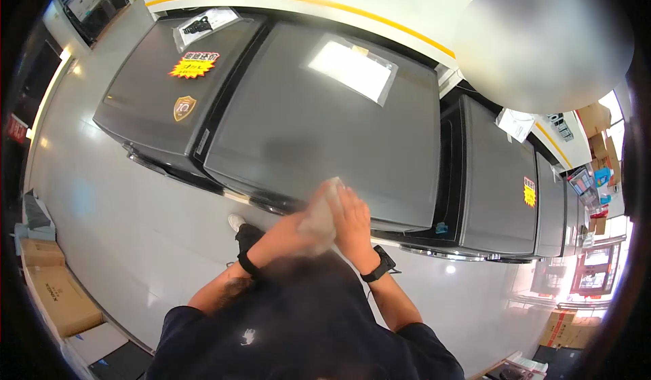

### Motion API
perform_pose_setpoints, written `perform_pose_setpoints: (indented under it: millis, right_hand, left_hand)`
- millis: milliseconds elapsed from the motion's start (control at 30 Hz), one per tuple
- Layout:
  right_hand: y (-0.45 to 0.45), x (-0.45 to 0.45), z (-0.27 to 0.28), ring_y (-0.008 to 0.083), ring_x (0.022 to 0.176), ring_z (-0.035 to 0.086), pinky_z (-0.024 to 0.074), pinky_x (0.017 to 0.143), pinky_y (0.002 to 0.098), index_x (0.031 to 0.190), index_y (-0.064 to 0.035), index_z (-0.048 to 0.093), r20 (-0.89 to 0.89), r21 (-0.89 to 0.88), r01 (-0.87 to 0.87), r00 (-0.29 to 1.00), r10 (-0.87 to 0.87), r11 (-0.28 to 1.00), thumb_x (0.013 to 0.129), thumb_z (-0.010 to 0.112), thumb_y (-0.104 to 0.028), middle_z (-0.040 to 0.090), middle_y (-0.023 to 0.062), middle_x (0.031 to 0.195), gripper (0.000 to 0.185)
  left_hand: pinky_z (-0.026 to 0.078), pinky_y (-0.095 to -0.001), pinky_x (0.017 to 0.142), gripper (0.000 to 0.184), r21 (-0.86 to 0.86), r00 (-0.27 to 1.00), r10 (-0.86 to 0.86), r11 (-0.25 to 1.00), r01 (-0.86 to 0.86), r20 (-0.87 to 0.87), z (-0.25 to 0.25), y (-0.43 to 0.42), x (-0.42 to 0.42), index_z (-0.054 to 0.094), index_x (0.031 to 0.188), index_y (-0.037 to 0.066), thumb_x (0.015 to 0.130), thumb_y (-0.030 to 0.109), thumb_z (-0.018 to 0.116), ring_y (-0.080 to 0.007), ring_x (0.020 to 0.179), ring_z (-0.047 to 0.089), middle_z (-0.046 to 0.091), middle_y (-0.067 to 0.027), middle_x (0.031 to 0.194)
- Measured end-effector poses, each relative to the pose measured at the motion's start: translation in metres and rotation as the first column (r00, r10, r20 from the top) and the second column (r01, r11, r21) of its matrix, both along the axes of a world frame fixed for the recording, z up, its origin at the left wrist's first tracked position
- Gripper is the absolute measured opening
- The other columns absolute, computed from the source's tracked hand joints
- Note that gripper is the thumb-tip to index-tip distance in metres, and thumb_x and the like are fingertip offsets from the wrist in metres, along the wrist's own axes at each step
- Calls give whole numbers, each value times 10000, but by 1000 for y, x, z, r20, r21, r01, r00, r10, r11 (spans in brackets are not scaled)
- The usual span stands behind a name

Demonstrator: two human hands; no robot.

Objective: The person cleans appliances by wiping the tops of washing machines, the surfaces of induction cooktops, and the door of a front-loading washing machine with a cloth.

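Observation:
A crumpled pale beige cloth [321,222] is bunched between my two hands, in front of my chest. My left hand [286,236], smeared by motion, is closed on its left side. Fingers of my right hand [352,222] press around the right side of the cloth. Both hands are over the front edge of a dark grey appliance top [325,149]. On that top lies a clear plastic sleeve [352,71] with white paper inside.
A similar grey appliance [146,102] with a yellow sticker [194,65] stands to the left. Another grey appliance [495,183] stands to the right. A white sign board [380,7] runs behind them. Cardboard boxes [61,298] sit on the floor at left.

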State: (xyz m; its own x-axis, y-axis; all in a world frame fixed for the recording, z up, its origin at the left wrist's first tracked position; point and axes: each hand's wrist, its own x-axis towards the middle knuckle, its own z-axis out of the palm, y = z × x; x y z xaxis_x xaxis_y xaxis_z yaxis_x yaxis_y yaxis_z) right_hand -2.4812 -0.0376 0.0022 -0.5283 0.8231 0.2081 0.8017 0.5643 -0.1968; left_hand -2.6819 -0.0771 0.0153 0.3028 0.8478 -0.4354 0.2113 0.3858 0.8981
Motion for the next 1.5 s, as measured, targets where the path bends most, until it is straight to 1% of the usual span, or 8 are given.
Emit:
perform_pose_setpoints:
  millis: [100, 300, 433, 667, 867, 1133, 1300, 1500]
  right_hand:
    - [-2, 4, 0, 331, 1350, 453, 395, 1036, 462, 1423, -117, 481, 4, 39, 8, 1000, -8, 999, 800, 650, -117, 452, 142, 1478, 645]
    - [-5, -8, 14, 372, 1348, 448, 389, 1043, 482, 1440, -121, 473, -8, -42, 44, 999, -44, 998, 814, 628, -99, 430, 190, 1487, 646]
    - [2, -37, -2, 418, 1358, 424, 378, 1059, 506, 1457, -121, 455, 65, -16, -11, 998, 12, 1000, 852, 597, -129, 413, 225, 1491, 622]
    - [15, -108, -15, 423, 1368, 415, 375, 1068, 524, 1465, -136, 449, -203, 42, -167, 964, 172, 985, 885, 561, -156, 400, 215, 1507, 591]
    - [13, -68, -9, 425, 1376, 403, 367, 1074, 530, 1451, -123, 456, -175, -4, -171, 970, 168, 985, 883, 569, -154, 382, 216, 1524, 579]
    - [-8, 9, -11, 421, 1375, 397, 318, 1096, 570, 1466, -113, 446, -137, 60, 127, 984, -118, 990, 819, 582, -34, 371, 180, 1533, 665]
    - [-9, -2, -18, 408, 1408, 348, 283, 1115, 577, 1492, -113, 390, -35, 42, 140, 990, -139, 989, 747, 734, -246, 360, 191, 1535, 831]
    - [0, -32, -21, 434, 1357, 419, 345, 1056, 607, 1454, -145, 455, -95, 29, 44, 995, -41, 999, 878, 584, -177, 379, 216, 1523, 591]
  left_hand:
    - [521, -334, 888, 516, 309, 935, 26, 947, 91, -354, 21, -3, 22, 606, 1251, 3, 832, 280, 720, -192, 999, 674, 705, -125, 1104]
    - [519, -347, 903, 490, -32, 1000, -10, 999, 10, 11, 35, -2, 15, 609, 1264, 8, 865, 277, 700, -209, 995, 679, 718, -125, 1078]
    - [485, -339, 974, 452, 112, 1000, -19, 994, 19, -6, -14, -11, -21, 577, 1299, -29, 897, 163, 653, -183, 1101, 623, 671, -99, 1198]
    - [461, -345, 1031, 496, -266, 691, 486, 873, -409, 535, -60, -31, -68, 503, 1374, -24, 893, 76, 571, -219, 1168, 593, 623, -106, 1258]
    - [485, -350, 1005, 443, -542, 731, 409, 838, -64, 547, -94, -13, -57, 536, 1316, -41, 897, 96, 577, -215, 1108, 626, 643, -112, 1230]
    - [427, -344, 1068, 501, -153, 844, -163, 949, 276, 510, -96, 28, 10, 505, 1381, -7, 912, 101, 645, -195, 1223, 556, 608, -86, 1307]
    - [455, -328, 1009, 506, -16, 898, -228, 967, 252, 376, -79, 25, -5, 516, 1382, -1, 947, 220, 650, -152, 1168, 552, 597, -73, 1285]
    - [390, -353, 1098, 593, -201, 786, 195, 975, -92, 587, -80, -1, -18, 435, 1436, -14, 880, 93, 614, -233, 1279, 518, 562, -99, 1374]
